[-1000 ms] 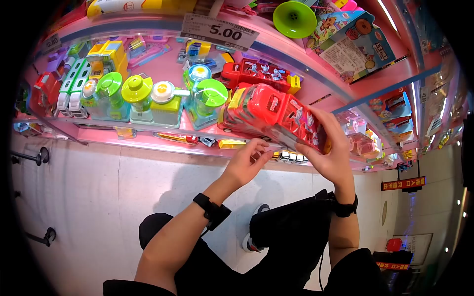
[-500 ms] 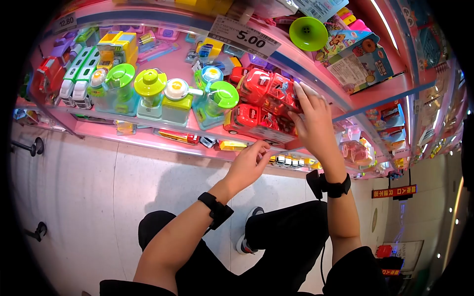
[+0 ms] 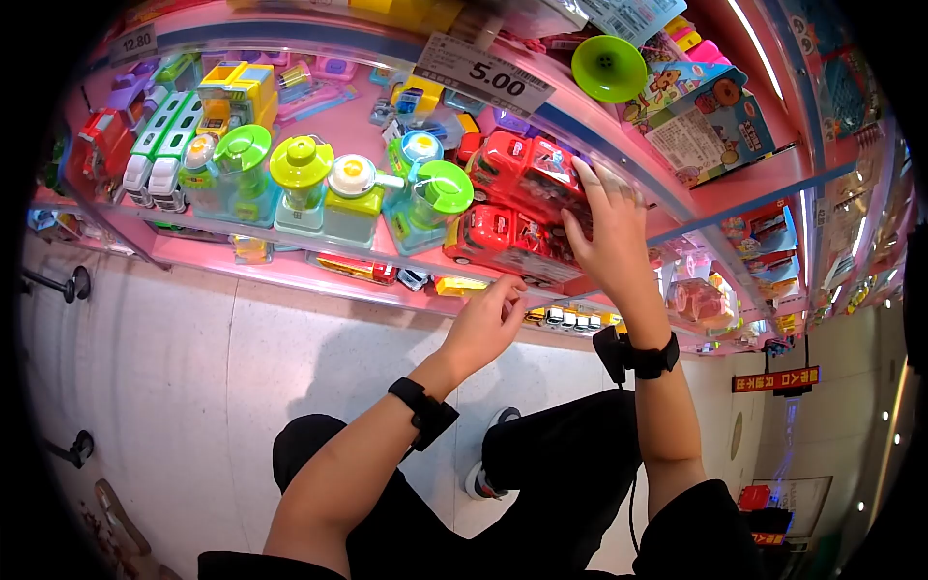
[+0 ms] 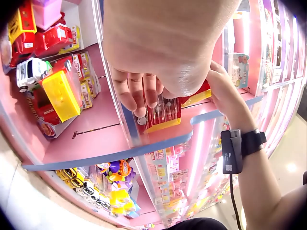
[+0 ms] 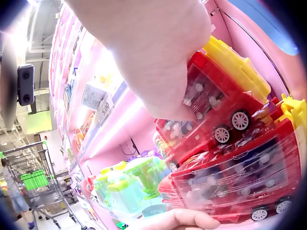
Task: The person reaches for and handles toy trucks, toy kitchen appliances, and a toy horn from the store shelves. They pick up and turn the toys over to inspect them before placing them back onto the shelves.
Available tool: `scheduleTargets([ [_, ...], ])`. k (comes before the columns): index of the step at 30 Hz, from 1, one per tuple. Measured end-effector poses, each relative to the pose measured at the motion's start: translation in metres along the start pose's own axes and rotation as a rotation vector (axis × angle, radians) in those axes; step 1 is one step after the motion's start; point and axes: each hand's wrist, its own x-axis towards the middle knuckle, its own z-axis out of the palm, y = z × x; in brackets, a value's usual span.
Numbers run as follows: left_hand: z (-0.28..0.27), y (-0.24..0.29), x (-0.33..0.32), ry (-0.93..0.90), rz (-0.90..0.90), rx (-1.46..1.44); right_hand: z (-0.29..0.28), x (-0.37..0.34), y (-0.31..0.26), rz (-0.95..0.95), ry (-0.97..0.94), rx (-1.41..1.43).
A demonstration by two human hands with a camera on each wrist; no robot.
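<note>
In the head view, a red toy truck in clear wrap (image 3: 546, 179) lies against another red toy truck (image 3: 507, 240) at the shelf's front. My right hand (image 3: 614, 222) holds the right end of the farther truck, thumb apart from the fingers. The right wrist view shows this truck (image 5: 228, 88) tilted on top of the other truck (image 5: 235, 177), its far side hidden by my hand. My left hand (image 3: 485, 327) hangs loosely curled by the shelf's front edge, below the trucks, holding nothing. In the left wrist view its fingers (image 4: 136, 91) point down.
Green and yellow toy blenders (image 3: 301, 174) stand left of the trucks, beside white-green toy vehicles (image 3: 162, 155). A 5.00 price tag (image 3: 483, 72) hangs from the shelf above. A lower shelf holds small toy vehicles (image 3: 570, 317). A shopping cart (image 5: 36, 177) stands beyond.
My right hand and its truck have moved up and back from the shelf's front, uncovering the lower truck. The view has shifted slightly. My left hand stays nearly still.
</note>
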Motion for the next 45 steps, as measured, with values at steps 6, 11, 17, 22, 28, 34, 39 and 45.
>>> scheduleTargets([
  [6,0.005,0.000,0.001,-0.024,-0.031,-0.011,0.002,-0.001,0.000,0.037,0.058,0.037],
  [11,0.005,-0.001,0.002,-0.010,-0.034,-0.019,-0.003,0.011,0.005,0.043,-0.019,0.017],
  [17,0.003,0.007,0.001,-0.014,-0.022,-0.006,-0.004,0.020,0.006,0.065,-0.129,0.041],
  [22,-0.005,0.002,0.001,0.005,-0.005,0.000,0.008,0.018,0.010,0.013,-0.024,0.025],
  [28,-0.006,0.002,0.003,0.029,0.000,0.017,-0.010,0.016,-0.010,-0.066,0.022,-0.136],
  [34,-0.007,0.010,0.005,0.029,-0.029,0.035,-0.010,0.021,-0.067,-0.274,0.092,0.421],
  [39,-0.002,0.006,0.004,0.023,-0.004,0.072,-0.005,0.053,-0.090,-0.062,-0.312,0.564],
  [45,-0.003,0.005,0.002,0.038,0.004,0.058,0.016,0.069,-0.097,-0.056,-0.311,0.566],
])
